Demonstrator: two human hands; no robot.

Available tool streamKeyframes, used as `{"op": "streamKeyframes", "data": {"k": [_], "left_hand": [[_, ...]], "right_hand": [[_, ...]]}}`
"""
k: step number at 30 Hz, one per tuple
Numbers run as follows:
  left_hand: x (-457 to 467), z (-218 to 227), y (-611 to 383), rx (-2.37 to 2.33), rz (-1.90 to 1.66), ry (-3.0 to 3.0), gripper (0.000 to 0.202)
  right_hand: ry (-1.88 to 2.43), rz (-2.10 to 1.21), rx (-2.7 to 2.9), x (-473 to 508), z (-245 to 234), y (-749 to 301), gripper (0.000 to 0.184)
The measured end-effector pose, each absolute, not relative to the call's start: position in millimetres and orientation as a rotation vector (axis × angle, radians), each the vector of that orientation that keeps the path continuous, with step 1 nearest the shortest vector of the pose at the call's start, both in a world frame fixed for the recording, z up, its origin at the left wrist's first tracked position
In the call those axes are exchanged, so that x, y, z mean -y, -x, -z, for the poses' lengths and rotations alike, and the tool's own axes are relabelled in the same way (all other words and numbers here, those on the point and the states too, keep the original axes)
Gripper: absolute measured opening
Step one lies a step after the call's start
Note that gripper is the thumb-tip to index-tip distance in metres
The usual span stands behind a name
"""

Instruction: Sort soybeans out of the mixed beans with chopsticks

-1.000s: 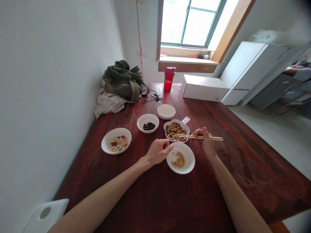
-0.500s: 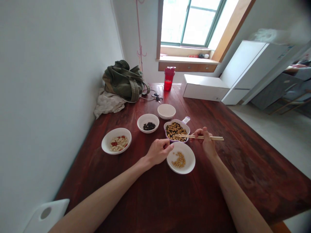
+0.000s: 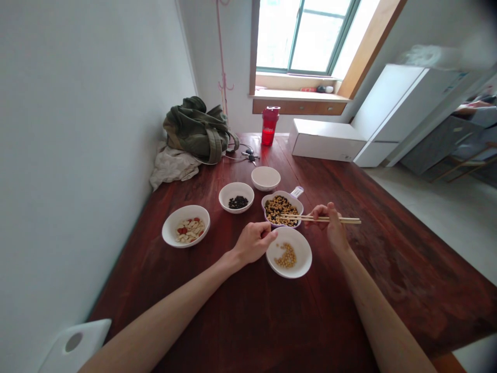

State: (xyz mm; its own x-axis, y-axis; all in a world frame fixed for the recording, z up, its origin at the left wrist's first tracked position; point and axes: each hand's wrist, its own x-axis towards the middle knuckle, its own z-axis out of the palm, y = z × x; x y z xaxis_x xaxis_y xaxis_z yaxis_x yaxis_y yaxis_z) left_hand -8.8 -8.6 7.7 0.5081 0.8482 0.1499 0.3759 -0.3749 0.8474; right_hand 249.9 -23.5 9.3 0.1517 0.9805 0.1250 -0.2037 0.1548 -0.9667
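My right hand (image 3: 330, 226) is closed around a pair of wooden chopsticks (image 3: 347, 220), whose tips reach left over a handled bowl of mixed yellow and dark beans (image 3: 281, 208). My left hand (image 3: 254, 241) rests on the table with its fingers curled, touching the left rim of a white bowl (image 3: 301, 259) that holds a small heap of yellow beans (image 3: 288, 256). Whether the chopstick tips hold a bean is too small to tell.
On the dark red wooden table (image 3: 252, 316) stand a bowl of black beans (image 3: 236, 197), a bowl of peanuts and red pieces (image 3: 186, 226) and a bowl with pale contents (image 3: 266, 178). Farther back lie a green bag (image 3: 196, 130), keys (image 3: 249, 154), a red bottle (image 3: 269, 126) and a white box (image 3: 325, 140).
The chopsticks and my right hand have shifted slightly to the right. My left hand and the bowls have stayed where they were.
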Motion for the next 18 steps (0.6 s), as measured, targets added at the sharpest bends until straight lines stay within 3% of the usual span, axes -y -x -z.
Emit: {"op": "streamKeyframes", "data": {"k": [18], "left_hand": [[8.6,-8.5,8.2,-0.994,-0.770,-1.937,0.044]], "right_hand": [[1.065,-1.055,1.081,24.8,-12.5,-244.5,0.054]]}}
